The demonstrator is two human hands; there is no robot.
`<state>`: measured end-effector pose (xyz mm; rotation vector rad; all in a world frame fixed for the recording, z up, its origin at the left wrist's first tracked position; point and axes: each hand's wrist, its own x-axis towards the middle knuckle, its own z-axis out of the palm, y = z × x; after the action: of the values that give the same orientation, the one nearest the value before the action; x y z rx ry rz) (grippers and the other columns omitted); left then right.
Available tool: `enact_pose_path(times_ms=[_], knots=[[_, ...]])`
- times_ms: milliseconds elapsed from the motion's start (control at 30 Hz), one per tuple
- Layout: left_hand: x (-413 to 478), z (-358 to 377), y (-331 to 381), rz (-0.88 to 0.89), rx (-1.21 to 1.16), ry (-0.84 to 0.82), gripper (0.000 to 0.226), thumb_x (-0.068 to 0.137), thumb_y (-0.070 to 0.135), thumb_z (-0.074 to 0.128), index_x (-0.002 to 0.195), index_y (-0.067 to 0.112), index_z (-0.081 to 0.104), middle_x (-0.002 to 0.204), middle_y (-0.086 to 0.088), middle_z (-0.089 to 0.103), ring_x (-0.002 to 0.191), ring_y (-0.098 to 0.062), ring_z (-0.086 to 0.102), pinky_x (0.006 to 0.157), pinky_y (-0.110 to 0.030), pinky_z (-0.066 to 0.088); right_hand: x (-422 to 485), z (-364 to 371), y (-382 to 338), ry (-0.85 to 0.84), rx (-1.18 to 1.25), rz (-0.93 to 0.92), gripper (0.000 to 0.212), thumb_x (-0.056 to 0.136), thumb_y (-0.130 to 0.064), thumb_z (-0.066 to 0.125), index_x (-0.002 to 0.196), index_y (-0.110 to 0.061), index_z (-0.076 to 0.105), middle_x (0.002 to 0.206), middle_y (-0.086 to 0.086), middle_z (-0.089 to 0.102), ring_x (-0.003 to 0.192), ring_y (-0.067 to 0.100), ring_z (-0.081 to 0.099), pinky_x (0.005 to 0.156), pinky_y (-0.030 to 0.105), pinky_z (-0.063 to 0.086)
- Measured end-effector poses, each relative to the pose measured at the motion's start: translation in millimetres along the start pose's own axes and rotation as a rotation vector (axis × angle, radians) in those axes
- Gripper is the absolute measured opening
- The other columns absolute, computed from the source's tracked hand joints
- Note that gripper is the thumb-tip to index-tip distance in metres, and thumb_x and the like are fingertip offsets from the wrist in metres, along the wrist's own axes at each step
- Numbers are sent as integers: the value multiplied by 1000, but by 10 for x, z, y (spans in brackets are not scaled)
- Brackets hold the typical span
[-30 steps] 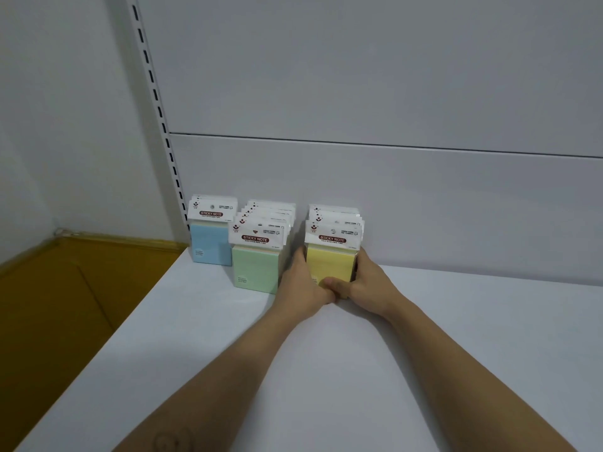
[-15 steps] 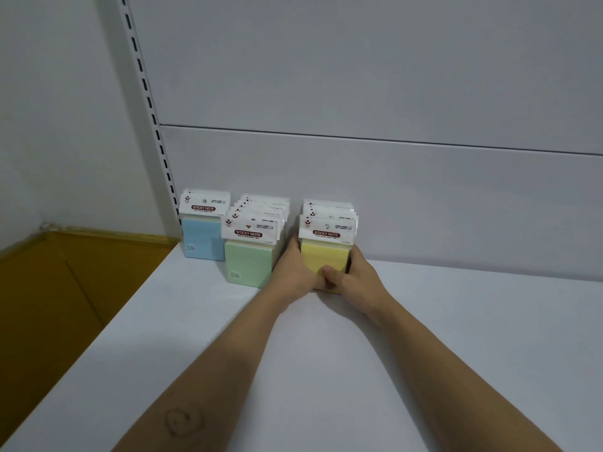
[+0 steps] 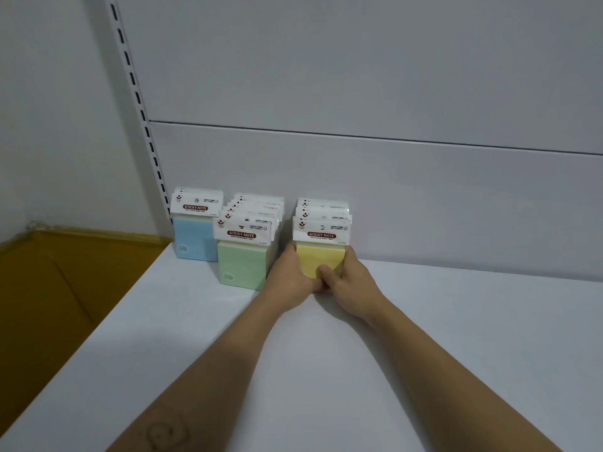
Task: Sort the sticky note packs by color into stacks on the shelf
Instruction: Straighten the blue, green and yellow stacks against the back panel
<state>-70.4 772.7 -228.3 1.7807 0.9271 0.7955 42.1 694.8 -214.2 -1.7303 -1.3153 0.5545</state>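
Observation:
Three rows of sticky note packs stand upright at the back of the white shelf (image 3: 326,370): blue packs (image 3: 192,239) at the left, green packs (image 3: 243,262) in the middle, yellow packs (image 3: 321,259) at the right. My left hand (image 3: 292,275) grips the left side of the yellow row and my right hand (image 3: 350,282) grips its right side. Both thumbs press on the front yellow pack's face. My fingers along the row's sides are mostly hidden.
The shelf's white back panel (image 3: 424,197) rises right behind the packs. A slotted upright rail (image 3: 143,125) runs up at the left. An orange-brown floor (image 3: 55,288) lies beyond the shelf's left edge.
Both hands have slid the yellow row back toward the panel, and it now sits farther back than the green row's front pack.

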Motion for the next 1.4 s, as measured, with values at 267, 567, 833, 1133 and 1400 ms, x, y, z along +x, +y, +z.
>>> enact_pose_path(times_ms=[267, 567, 833, 1133, 1400], knots=[[-16, -8, -11, -2, 36, -9, 89, 56, 19, 83, 133, 22, 39, 122, 3, 60, 110, -17, 59, 98, -40, 48, -3, -30, 14, -20, -73, -58, 52, 96, -18, 52, 142, -18, 29, 122, -14, 47, 106, 6, 45, 81, 16, 32], [-105, -45, 49, -14, 92, -28, 86, 64, 7, 85, 134, 16, 36, 123, 3, 55, 110, -15, 54, 90, -24, 43, -16, -78, 31, -52, -25, -35, 58, 92, -12, 57, 143, -21, 30, 119, -14, 50, 107, 9, 49, 87, 22, 35], [-260, -14, 97, -19, 102, 9, 86, 68, 14, 81, 139, 21, 33, 127, 1, 57, 111, -18, 58, 96, -38, 49, -5, -83, 63, -43, 43, -42, 61, 88, -10, 62, 140, -24, 34, 119, -14, 53, 107, 9, 51, 78, 15, 38], [-718, -141, 236, -40, 270, -90, 83, 78, 24, 75, 144, 26, 25, 135, 4, 48, 115, -12, 49, 86, -21, 40, -10, -96, 95, -23, 75, 10, 62, 77, -26, 77, 128, -24, 43, 122, -11, 60, 114, 14, 58, 92, 32, 46], [-948, -893, 350, 24, 398, 152, 47, 76, 31, 78, 116, 22, 56, 122, 4, 58, 107, -10, 56, 90, -25, 45, -170, -406, -265, 374, 148, 24, 95, 74, -41, 79, 149, -16, 25, 152, 0, 35, 135, 16, 39, 111, 39, 36]])
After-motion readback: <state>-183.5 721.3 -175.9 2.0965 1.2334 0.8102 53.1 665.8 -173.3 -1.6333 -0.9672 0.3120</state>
